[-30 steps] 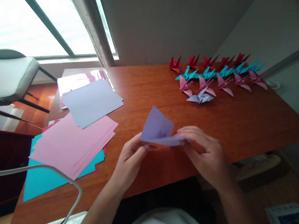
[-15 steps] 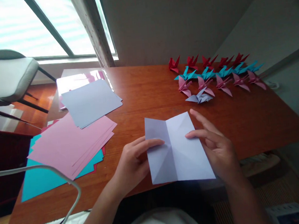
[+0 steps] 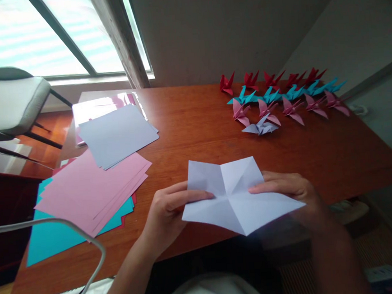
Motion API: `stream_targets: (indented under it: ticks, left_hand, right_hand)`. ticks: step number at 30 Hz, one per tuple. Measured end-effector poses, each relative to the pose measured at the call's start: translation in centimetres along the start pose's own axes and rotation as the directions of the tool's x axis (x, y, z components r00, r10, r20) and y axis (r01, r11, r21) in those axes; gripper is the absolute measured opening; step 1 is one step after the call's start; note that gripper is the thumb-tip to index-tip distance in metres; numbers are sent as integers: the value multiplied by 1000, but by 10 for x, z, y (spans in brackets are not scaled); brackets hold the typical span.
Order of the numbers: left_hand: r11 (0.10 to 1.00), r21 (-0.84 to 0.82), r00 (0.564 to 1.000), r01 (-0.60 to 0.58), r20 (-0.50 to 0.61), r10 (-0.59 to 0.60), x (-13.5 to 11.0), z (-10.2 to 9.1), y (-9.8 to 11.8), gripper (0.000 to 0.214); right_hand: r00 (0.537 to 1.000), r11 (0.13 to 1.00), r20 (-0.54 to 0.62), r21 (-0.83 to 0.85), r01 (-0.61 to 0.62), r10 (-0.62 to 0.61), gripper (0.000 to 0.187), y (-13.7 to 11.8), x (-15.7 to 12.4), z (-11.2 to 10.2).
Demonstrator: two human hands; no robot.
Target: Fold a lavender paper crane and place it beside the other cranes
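A creased sheet of pale lavender paper (image 3: 255,212) is held up over the table's front edge, bent along folds that meet near its middle. My left hand (image 3: 173,207) grips its left side, with a finger lying on the upper face and the thumb hidden. On the right side, my right hand (image 3: 289,191) holds the paper the same way, one fingertip pressing near the centre and the other fingers mostly out of sight beneath. Beyond the paper stands a lavender origami crane (image 3: 260,127).
Rows of red (image 3: 227,84), blue (image 3: 268,96) and pink paper cranes (image 3: 293,111) stand at the table's (image 3: 187,120) back right. To the left lie lavender sheets (image 3: 118,135), pink sheets (image 3: 91,191) and blue sheets (image 3: 60,239). A pale curved tube (image 3: 100,252) crosses the lower left.
The lavender sheet has gone from a single lengthwise bend to bending along crossing creases, its near corners spreading outward. My right hand's raised finger has come down and gripped the side.
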State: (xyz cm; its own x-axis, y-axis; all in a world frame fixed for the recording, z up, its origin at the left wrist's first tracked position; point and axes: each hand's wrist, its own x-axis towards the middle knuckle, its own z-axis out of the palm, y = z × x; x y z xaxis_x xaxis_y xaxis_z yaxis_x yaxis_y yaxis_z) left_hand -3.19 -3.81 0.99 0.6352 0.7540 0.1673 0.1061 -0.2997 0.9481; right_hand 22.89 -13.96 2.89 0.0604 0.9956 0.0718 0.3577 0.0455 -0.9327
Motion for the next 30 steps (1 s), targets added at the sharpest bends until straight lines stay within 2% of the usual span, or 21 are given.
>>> stream_targets:
  ticks: [2, 5, 7, 10, 12, 15, 18, 21, 24, 25, 27, 29, 30]
  left_hand:
    - [1000, 5, 1000, -16, 3, 16, 0, 0, -1, 14]
    - [1000, -4, 1000, -10, -28, 10, -2, 1, -5, 14]
    - [999, -35, 996, 35, -81, -38, -3, 2, -7, 12]
    - [984, -116, 974, 133, -168, -151, -4, 4, -9, 9]
    - [965, -184, 958, 185, -186, -219, -5, 4, -9, 9]
    - [929, -276, 946, 245, -142, -292, -6, 3, -10, 19]
    - [895, -356, 939, 269, -112, -326, -6, 2, -11, 33]
    - [879, -393, 921, 269, -163, -355, -5, 3, -10, 50]
    - [881, -380, 883, 283, -256, -394, -3, 6, -10, 59]
    - [877, -384, 875, 288, -268, -404, -2, 6, -11, 62]
    - [866, -411, 871, 284, -267, -412, -1, 7, -12, 67]
    - [862, -424, 873, 279, -262, -412, -1, 8, -13, 62]
    - [865, -417, 873, 280, -264, -410, -1, 8, -13, 56]
  right_hand:
    - [1000, 1000, 6, 18, 15, -15, 32, -1, 0, -1]
    - [999, 998, -46, 52, -21, 23, 23, 4, -2, 5]
    - [986, 993, -135, 73, -92, 102, 18, 8, -4, 15]
    - [938, 970, -266, 159, -183, 220, 21, 10, -2, 33]
    - [922, 958, -295, 211, -193, 250, 19, 9, 0, 43]
    - [933, 961, -274, 214, -176, 232, 16, 9, 3, 49]
    - [960, 979, -221, 148, -140, 170, 14, 10, 3, 48]
    - [986, 996, -138, 23, -92, 94, 11, 14, 1, 44]
    - [986, 993, -129, -42, -109, 103, 9, 18, -3, 45]
    - [980, 992, -156, -23, -126, 121, 13, 18, -3, 46]
    - [960, 985, -220, 65, -161, 172, 38, 17, -4, 52]
    - [944, 966, -236, 172, -194, 232, 66, 14, -2, 58]
    - [939, 952, -224, 219, -214, 263, 75, 13, -1, 61]
